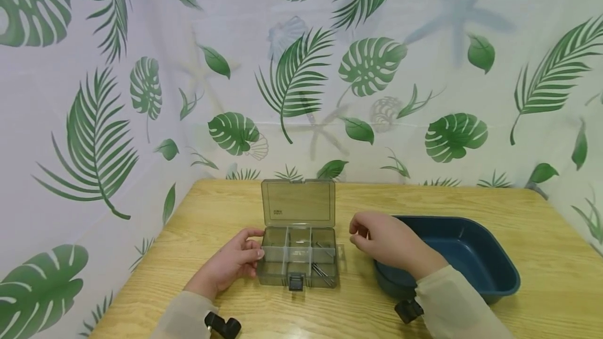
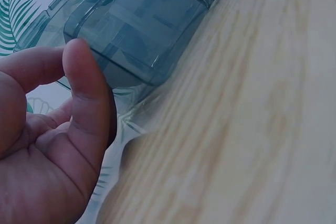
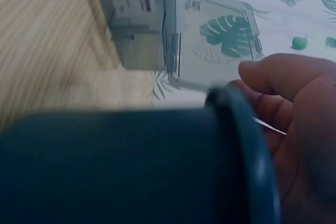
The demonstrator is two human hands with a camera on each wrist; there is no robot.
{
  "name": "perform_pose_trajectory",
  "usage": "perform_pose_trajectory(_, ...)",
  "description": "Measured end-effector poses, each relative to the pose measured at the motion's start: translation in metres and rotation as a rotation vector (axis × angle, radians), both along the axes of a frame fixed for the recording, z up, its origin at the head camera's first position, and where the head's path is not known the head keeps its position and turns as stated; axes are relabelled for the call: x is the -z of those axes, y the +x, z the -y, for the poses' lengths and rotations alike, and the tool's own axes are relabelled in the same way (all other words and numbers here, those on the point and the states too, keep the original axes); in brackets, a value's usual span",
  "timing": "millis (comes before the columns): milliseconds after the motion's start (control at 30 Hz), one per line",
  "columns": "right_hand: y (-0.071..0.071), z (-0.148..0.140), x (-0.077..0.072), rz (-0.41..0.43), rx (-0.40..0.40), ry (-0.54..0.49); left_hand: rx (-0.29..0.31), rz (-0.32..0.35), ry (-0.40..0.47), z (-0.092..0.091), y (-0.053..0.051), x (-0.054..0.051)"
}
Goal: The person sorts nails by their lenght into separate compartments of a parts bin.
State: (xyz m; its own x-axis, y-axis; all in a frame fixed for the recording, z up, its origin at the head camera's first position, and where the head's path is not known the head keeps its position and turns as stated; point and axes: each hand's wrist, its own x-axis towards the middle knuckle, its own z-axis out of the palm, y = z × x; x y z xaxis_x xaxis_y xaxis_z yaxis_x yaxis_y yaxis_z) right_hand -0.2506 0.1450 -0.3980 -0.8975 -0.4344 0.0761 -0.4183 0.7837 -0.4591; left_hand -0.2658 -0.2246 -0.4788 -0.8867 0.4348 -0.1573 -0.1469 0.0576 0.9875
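Observation:
A translucent grey compartment box stands on the table with its lid raised at the back. Thin dark metal pieces, like nails or screws, lie in its front right compartment; a few more show behind them. My left hand is at the box's left side, relaxed fingers and thumb touching its wall. Between the box and a dark blue tub, my right hand hovers with bent fingers, thumb and index tips close together. Whether a small piece is between those fingertips cannot be made out.
The wooden table carries the box and, at its right, the deep tub, partly behind my right forearm. A leaf-patterned cloth hangs behind the table. A clear latch or tab sticks out at the box's right side.

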Motion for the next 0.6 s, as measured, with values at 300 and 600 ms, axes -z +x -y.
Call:
perform_pose_trajectory(300,0.005,-0.042,0.008,0.055,0.052,-0.002,-0.006,0.005,-0.004,0.0,0.0,0.001)
perform_pose_trajectory(600,0.012,-0.09,0.019,0.096,0.104,0.027,-0.001,0.004,0.001,-0.001,0.001,0.001)
